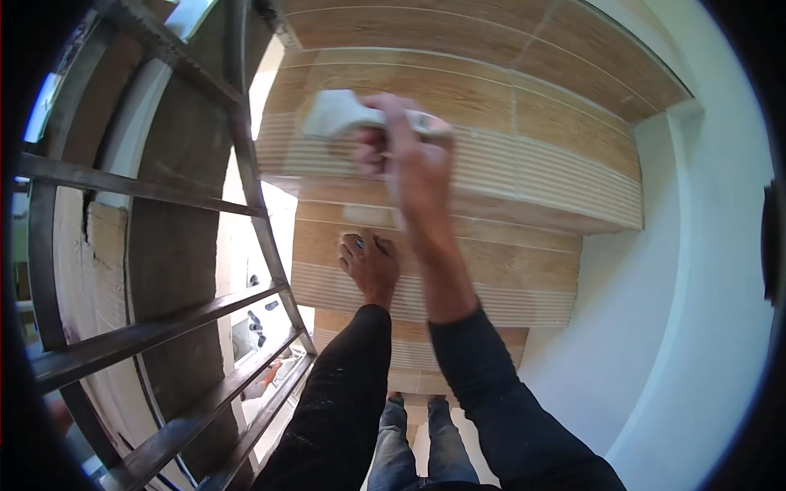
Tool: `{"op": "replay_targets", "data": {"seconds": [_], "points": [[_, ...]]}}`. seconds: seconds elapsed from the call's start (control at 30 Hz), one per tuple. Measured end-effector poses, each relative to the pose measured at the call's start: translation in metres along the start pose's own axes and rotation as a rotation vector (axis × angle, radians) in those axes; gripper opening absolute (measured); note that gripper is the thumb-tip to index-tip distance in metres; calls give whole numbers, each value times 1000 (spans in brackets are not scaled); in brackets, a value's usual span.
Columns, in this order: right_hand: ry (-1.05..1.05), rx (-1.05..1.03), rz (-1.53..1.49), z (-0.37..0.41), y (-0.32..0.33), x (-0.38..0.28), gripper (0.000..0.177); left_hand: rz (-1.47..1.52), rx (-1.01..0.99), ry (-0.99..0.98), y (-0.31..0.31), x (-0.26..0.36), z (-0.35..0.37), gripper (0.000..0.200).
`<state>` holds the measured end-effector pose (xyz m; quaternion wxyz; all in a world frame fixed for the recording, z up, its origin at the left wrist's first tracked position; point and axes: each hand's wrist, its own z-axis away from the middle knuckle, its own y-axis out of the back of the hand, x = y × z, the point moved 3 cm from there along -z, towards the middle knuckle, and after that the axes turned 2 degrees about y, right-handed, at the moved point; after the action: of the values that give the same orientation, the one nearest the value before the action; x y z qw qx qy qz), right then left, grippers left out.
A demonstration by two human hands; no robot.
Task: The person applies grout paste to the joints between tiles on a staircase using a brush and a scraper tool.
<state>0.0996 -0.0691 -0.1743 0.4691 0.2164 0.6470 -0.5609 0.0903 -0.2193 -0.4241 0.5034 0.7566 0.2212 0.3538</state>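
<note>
Wrapped round the handle of a pale, wide-ended tool (332, 114), my right hand (409, 155) is raised over a wood-look tiled step (483, 98) with ribbed edging. The tool's wide end points left, and it is slightly blurred. Lower and to the left, my left hand (370, 266) rests on the step below (491, 250), its fingers curled round something small, with a bit of blue showing. What that hand holds is too small to name.
A metal railing (147, 184) runs down the left side, with an opening beyond it and part of another person (266, 380) far below. A white wall (639, 286) borders the stairs at right. My legs (422, 442) stand lower down.
</note>
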Motion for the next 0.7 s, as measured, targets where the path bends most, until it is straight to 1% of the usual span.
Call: {"op": "replay_targets", "data": {"seconds": [0.07,0.13,0.2,0.27,0.3,0.37,0.4,0.47,0.53,0.6,0.63,0.7], "points": [[3,102,44,28,51,-30,31,19,-119,65,3,4,-2,24],[111,238,233,55,107,-55,33,38,-131,75,6,7,-4,21],[147,440,345,75,170,-78,31,46,-136,97,4,6,-4,19],[203,591,278,83,236,-103,32,47,-132,90,3,4,-2,20],[199,593,278,83,253,-114,32,43,-136,91,4,3,-1,20],[293,754,357,77,276,-129,33,12,-114,77,4,5,-2,20],[291,754,354,68,269,-125,33,8,-113,76,3,4,-2,20],[158,591,349,38,242,-100,30,8,-85,62,2,5,-2,20],[127,359,371,22,179,-71,25,25,-108,70,7,8,-2,20],[218,272,388,29,124,-59,25,41,-132,79,9,9,-1,21],[214,275,380,37,120,-59,25,35,-113,79,8,10,-1,21],[463,164,464,72,112,-64,20,22,-103,76,8,9,0,22]]}}
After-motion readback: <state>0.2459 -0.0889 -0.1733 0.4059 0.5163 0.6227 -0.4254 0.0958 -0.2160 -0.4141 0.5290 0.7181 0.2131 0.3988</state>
